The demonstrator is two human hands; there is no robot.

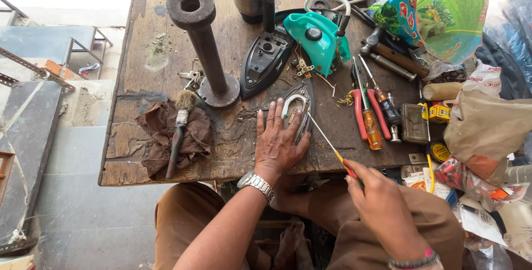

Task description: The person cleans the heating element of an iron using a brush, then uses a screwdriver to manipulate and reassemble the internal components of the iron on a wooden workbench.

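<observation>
- My left hand [275, 142] lies flat, fingers spread, pressing the iron soleplate [299, 109] onto the bench [138, 81].
- My right hand [382, 206] has its fingers closed round a screwdriver [327, 140] — tip at the soleplate, probably on a screw.
- Teal iron housing [318, 37] sits just behind.

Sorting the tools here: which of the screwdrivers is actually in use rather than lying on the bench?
The thin-shafted screwdriver in the right hand, tip at the metal iron plate; the amber-handled one and black-handled one lie loose.
</observation>
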